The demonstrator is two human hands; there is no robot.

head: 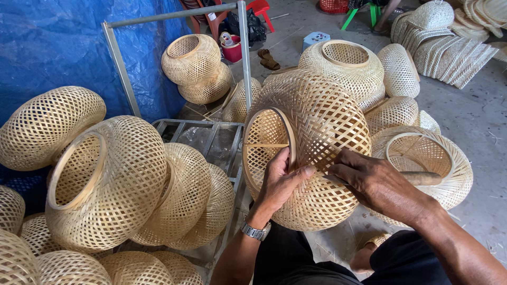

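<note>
Woven bamboo shade lay on its side over lap, open ring facing left. Left hand gripped shade at ring edge, thumb across weave. Right hand closed on wooden-handled tool, tip at weave. Finished shades crowded metal rack at left, more behind. Blue tarp beyond. Shades empty.

Two bare hands meet at lower centre.
The left hand, a watch on its wrist, curls its fingers with thumb extended; the right hand pinches with bent fingers just beside it.
</note>
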